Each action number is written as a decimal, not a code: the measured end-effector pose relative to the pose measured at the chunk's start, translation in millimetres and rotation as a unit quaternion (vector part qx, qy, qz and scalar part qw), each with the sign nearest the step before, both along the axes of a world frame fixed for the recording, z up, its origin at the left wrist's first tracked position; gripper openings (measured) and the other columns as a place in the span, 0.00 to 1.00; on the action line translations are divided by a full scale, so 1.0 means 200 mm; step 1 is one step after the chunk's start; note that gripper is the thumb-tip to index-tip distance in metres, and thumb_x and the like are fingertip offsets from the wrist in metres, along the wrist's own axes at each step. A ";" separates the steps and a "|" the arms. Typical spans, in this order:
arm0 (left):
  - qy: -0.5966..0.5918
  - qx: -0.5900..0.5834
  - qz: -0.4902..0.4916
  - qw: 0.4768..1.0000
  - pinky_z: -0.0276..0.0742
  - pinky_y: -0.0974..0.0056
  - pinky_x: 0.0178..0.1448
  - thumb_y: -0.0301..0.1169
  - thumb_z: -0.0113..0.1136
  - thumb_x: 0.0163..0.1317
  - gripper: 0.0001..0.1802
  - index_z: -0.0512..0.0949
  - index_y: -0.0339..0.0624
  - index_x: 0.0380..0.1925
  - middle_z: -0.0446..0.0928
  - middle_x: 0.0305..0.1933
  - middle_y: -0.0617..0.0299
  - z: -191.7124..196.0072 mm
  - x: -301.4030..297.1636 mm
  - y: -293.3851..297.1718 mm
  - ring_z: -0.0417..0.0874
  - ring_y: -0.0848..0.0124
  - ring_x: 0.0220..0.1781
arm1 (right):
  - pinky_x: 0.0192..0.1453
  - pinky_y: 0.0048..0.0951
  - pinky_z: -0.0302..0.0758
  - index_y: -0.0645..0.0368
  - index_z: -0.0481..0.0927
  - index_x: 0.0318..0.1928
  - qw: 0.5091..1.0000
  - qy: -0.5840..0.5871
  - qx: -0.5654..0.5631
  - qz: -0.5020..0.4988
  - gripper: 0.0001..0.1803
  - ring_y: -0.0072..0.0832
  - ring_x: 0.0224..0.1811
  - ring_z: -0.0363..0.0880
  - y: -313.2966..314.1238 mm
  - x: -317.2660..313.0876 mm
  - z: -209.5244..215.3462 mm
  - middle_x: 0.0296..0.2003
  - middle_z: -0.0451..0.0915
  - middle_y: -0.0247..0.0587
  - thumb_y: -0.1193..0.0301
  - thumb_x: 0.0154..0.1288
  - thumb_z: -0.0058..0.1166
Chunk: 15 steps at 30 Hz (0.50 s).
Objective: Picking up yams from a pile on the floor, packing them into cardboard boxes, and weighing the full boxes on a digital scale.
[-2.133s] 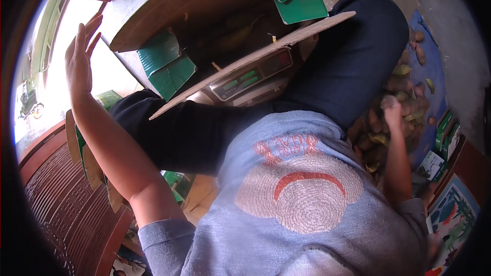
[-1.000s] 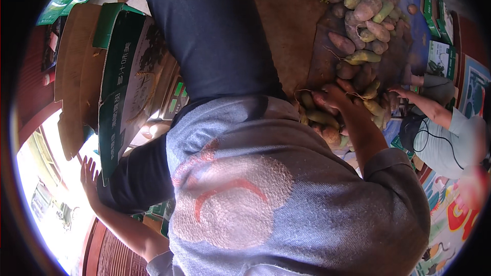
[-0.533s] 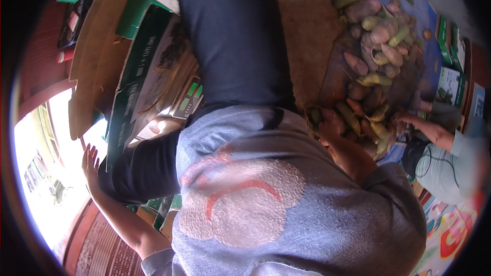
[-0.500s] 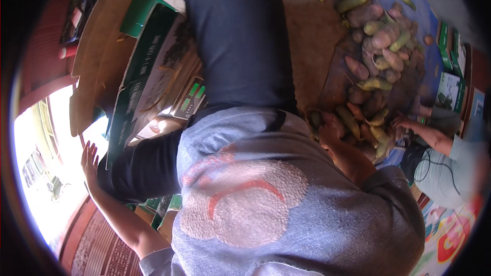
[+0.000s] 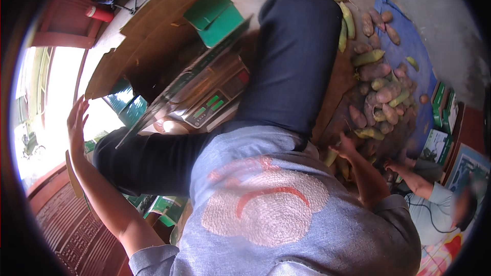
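My left hand [image 5: 76, 122] is raised at the left with its fingers stretched out, its tips by the lower corner of an open cardboard box flap [image 5: 110, 66]. It holds nothing that I can see. My right hand [image 5: 347, 148] is over the near-left edge of a vegetable pile, fingers apart, with no item visible in it. The pile holds pinkish-brown tubers like sweet potatoes [image 5: 386, 92] and long yellow-green vegetables [image 5: 369, 133]. Several pieces beneath the hand are shaded and partly hidden by my arm.
A scale [image 5: 208, 108] with green displays stands beside the box, left of my raised knee [image 5: 302, 36]. A blue sheet [image 5: 427, 61] lies under the pile. At the right, a co-worker's hand [image 5: 393, 166] reaches toward it. Green-and-white cartons [image 5: 444, 103] stand behind; a red cylinder [image 5: 99, 14] is upper left.
The view has shifted, showing more of the box and scale. My left hand is higher, near the flap. My right hand has lifted off the pieces it was touching, and its fingers have spread.
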<state>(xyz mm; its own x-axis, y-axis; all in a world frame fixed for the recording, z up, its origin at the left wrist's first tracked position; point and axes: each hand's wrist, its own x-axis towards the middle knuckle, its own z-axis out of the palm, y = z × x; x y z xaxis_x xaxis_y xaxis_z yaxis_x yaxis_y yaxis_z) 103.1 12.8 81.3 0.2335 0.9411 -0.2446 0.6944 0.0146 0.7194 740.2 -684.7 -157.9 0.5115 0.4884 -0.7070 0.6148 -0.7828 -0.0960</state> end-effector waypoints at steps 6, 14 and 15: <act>-0.073 0.061 -0.093 0.991 0.66 0.56 0.71 0.53 0.53 0.72 0.33 0.72 0.42 0.66 0.76 0.64 0.52 0.18 0.32 0.06 0.74 0.62 0.68 | 0.51 0.38 0.76 0.65 0.70 0.49 0.898 -0.226 0.375 -0.035 0.29 0.33 0.43 0.79 0.63 0.52 0.43 0.40 0.80 0.48 0.62 0.57 0.71; -0.061 0.073 -0.217 0.971 0.68 0.58 0.71 0.44 0.62 0.68 0.26 0.77 0.41 0.60 0.79 0.60 0.54 0.14 0.51 0.09 0.77 0.63 0.64 | 0.57 0.27 0.75 0.67 0.74 0.54 0.701 -0.288 0.651 0.029 0.21 0.28 0.50 0.78 1.80 0.59 1.84 0.48 0.81 0.43 0.68 0.67 0.65; -0.049 0.087 -0.221 0.970 0.70 0.59 0.69 0.44 0.63 0.68 0.24 0.80 0.41 0.57 0.81 0.57 0.55 0.14 0.54 0.10 0.79 0.64 0.62 | 0.57 0.27 0.75 0.67 0.74 0.54 0.699 -0.287 0.654 0.032 0.21 0.28 0.50 0.78 1.90 0.53 1.95 0.48 0.81 0.43 0.68 0.67 0.65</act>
